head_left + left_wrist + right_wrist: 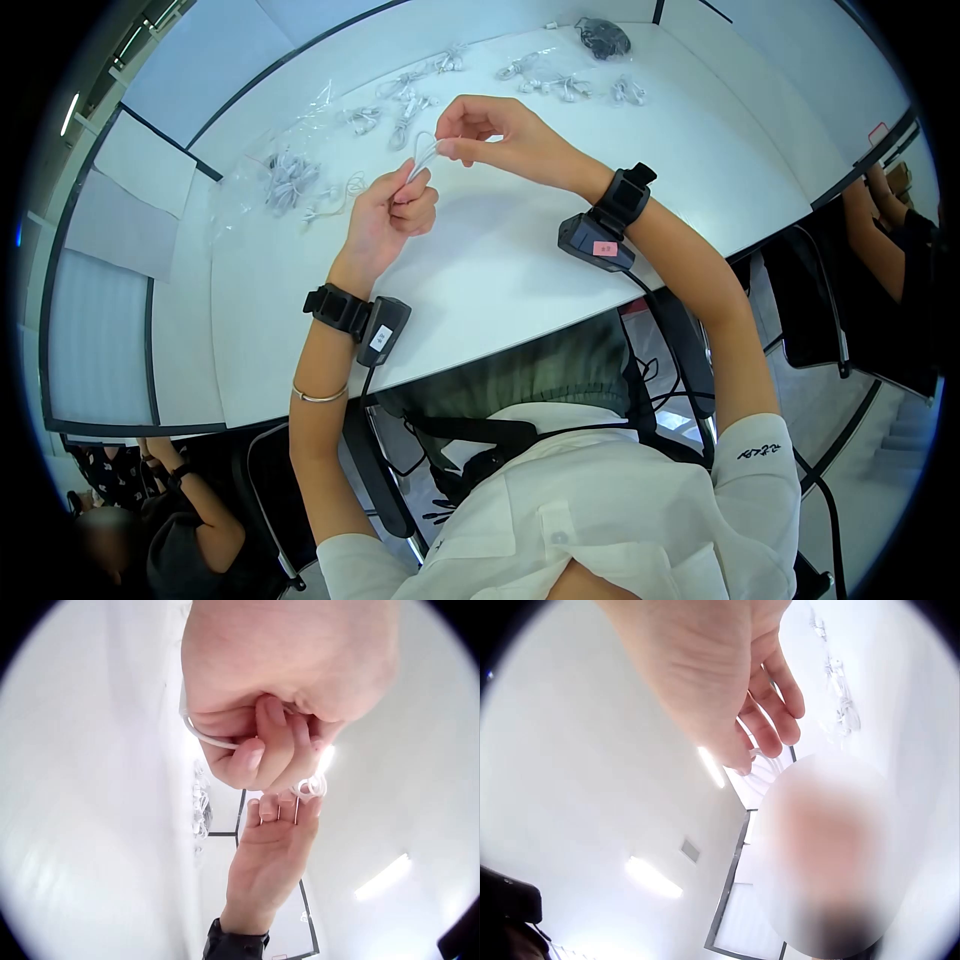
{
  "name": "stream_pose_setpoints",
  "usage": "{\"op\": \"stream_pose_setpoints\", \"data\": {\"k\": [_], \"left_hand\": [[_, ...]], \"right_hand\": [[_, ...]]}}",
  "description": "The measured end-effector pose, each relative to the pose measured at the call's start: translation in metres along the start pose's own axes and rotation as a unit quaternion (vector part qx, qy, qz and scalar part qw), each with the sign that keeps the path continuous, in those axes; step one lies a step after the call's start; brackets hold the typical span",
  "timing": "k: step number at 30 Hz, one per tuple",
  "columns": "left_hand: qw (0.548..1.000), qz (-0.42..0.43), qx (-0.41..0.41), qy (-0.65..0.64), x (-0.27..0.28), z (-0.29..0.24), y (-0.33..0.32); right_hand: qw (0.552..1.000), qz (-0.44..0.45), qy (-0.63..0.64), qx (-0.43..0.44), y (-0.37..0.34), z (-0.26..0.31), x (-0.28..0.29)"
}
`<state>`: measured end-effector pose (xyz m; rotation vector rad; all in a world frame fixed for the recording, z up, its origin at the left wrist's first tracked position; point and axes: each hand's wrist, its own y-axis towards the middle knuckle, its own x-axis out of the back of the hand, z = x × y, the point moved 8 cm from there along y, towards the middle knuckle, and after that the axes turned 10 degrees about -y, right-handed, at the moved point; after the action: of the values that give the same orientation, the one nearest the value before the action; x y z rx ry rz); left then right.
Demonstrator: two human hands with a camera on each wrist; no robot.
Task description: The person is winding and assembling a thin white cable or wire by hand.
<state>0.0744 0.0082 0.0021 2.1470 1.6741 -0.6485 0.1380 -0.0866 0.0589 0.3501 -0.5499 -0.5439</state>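
A looped white cable (pixel 424 152) is held above the table between the two hands. The left hand (pixel 392 215) grips its lower part with curled fingers; in the left wrist view the cable (pixel 204 737) runs out of the left hand (pixel 281 690). At the cable's upper end, the right hand (pixel 510 140) pinches the loops between thumb and index finger, its other fingers loosely bent. In the right wrist view the loops (pixel 763 769) show beside the thumb of the right hand (pixel 712 682).
Bundled white cables (pixel 290 180) and clear plastic bags lie at the table's left. Several more white cable bundles (pixel 570 88) are along the back, with a dark bagged bundle (pixel 604 38) behind them. Pale panels surround the white table (pixel 500 270). Other people sit at both sides.
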Motion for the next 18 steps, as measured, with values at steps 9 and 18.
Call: {"op": "stream_pose_setpoints", "data": {"k": [9, 18], "left_hand": [[0.999, -0.037, -0.025, 0.022, 0.004, -0.005, 0.0], [0.998, -0.056, -0.025, 0.009, 0.008, -0.006, 0.0]], "right_hand": [[0.999, -0.031, 0.006, -0.022, 0.0, -0.007, 0.003], [0.993, -0.052, -0.09, 0.057, -0.001, 0.008, 0.003]]}}
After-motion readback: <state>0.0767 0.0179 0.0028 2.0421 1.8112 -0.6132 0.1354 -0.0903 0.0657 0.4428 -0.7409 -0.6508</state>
